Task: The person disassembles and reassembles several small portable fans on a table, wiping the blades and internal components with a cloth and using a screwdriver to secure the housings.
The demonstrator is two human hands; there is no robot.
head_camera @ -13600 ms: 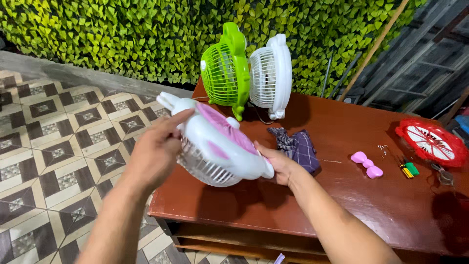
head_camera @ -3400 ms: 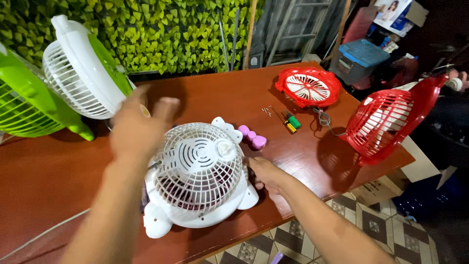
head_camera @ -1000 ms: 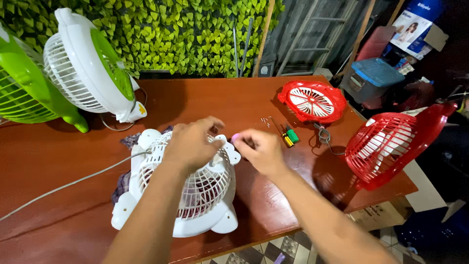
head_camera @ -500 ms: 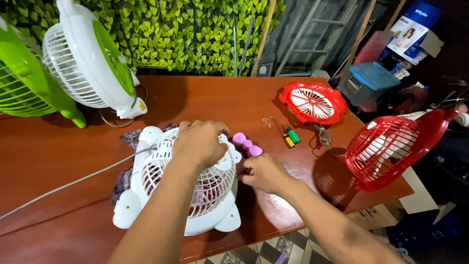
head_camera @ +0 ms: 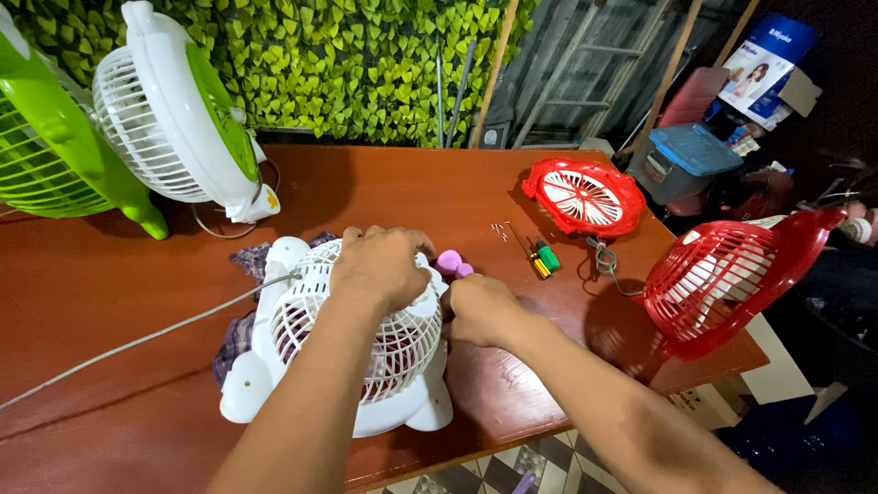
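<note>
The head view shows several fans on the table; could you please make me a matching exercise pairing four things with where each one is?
Things:
1. white fan
2. green fan
3. red grille
4. pink piece

Places:
A. flat on the table at the far right side
B. upright at the far left edge
C. lying grille up under the left hand
D. just beyond the right hand

Pairs: 1-C, 2-B, 3-A, 4-D
</note>
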